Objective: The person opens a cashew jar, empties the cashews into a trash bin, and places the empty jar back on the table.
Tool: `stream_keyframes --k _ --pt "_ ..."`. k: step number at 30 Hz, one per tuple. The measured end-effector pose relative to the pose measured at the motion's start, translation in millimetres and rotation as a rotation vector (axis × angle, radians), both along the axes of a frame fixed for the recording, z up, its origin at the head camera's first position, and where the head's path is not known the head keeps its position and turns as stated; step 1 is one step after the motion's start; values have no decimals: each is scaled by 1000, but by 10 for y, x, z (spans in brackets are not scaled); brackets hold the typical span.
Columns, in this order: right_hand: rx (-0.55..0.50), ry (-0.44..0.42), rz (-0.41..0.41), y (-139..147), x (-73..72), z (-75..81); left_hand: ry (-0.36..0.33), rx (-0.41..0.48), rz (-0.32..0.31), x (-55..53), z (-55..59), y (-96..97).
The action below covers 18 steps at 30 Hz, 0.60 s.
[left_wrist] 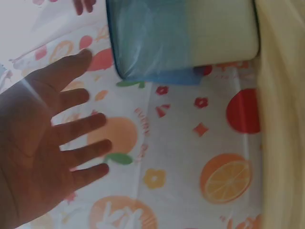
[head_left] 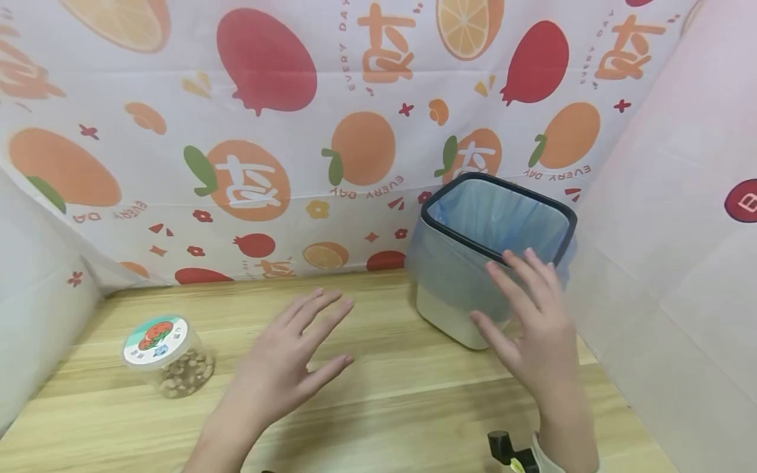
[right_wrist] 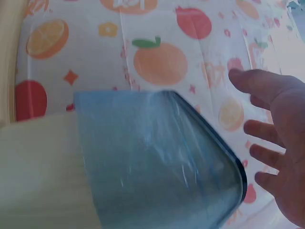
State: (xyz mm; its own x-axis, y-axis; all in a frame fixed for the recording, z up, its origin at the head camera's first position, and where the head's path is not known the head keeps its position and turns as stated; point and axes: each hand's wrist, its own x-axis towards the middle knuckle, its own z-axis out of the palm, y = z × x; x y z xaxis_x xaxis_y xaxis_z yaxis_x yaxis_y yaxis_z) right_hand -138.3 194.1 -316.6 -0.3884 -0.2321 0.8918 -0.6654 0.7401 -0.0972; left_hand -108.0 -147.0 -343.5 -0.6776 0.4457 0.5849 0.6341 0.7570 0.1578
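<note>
My left hand (head_left: 288,358) hovers over the wooden table with its fingers spread and nothing in it; the left wrist view shows the bare palm. To its left stands a clear plastic jar (head_left: 168,358) of nuts with a printed lid. On the right, my right hand (head_left: 535,328) is raised in front of a white trash can (head_left: 452,314), its fingers loosely extended and holding nothing. In the head view the fingertips overlap the can's dark rim (head_left: 467,242). A translucent blue bag (right_wrist: 143,152) lines the can and folds down over its outside.
A fruit-print cloth (head_left: 367,230) hangs behind the table (head_left: 378,407), and pale cloth sheets (head_left: 680,282) hang at the sides. A small black object (head_left: 501,448) shows by the right wrist. The can stands near the back right, close to the cloth.
</note>
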Motion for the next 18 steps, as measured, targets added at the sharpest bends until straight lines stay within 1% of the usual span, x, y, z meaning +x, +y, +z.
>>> stream_keyframes --k 3,5,10,14,18 --pt "-36 -7 -36 83 -43 -21 33 17 -46 -85 -15 85" --pt "-44 -21 -61 131 -88 -30 55 18 -84 -193 -5 148" --pt "-54 -55 -99 180 -214 -73 102 17 -155 -522 83 310" --pt "-57 -82 -115 196 -264 -114 162 46 -174 -792 167 455" --pt "-19 -105 -140 217 -280 -109 226 66 -183 -1032 236 601"
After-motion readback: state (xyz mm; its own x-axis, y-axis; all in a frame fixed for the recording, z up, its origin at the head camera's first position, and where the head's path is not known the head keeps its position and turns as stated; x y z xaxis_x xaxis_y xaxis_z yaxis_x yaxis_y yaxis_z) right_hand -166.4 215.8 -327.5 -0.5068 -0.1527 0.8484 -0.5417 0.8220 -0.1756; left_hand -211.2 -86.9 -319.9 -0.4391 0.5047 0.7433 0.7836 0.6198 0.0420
